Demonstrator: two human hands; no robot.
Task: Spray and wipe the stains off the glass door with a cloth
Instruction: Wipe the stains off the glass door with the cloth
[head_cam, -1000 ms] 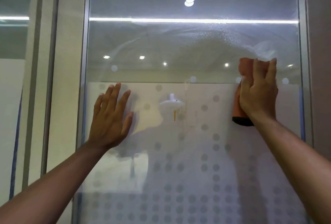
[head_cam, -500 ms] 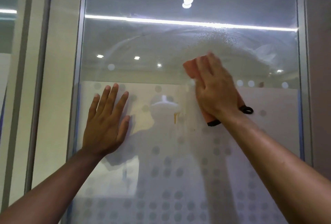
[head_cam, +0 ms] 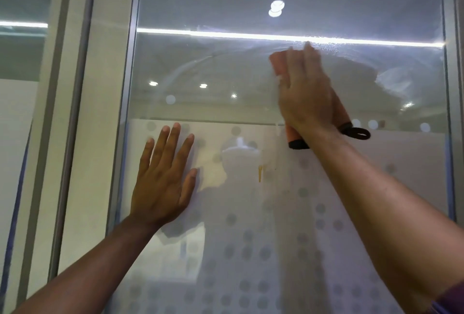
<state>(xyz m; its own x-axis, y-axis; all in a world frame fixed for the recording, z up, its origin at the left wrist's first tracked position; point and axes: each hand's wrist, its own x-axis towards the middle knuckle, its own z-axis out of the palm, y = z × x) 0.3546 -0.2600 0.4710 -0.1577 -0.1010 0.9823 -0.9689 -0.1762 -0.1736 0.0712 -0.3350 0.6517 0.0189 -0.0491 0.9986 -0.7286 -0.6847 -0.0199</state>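
Note:
The glass door (head_cam: pixel 226 67) fills the view, clear above and frosted with grey dots below. My right hand (head_cam: pixel 305 95) presses an orange cloth (head_cam: pixel 278 64) with black trim and a black loop flat against the upper glass, just under a bright light reflection. My left hand (head_cam: pixel 164 180) lies flat on the frosted part, fingers spread, holding nothing. A small orange-yellow drip stain (head_cam: pixel 260 173) sits on the glass between my arms, below the cloth. Wet smears and droplets arc across the upper pane. No spray bottle is in view.
A metal door frame (head_cam: pixel 130 87) runs down the left side and another (head_cam: pixel 452 87) down the right. A pale wall post (head_cam: pixel 100 113) and a second glass panel (head_cam: pixel 17 87) stand further left.
My right hand has swept the cloth from the right edge leftward to the middle, then up and slightly right to just under the light strip. My left hand has stayed flat in place.

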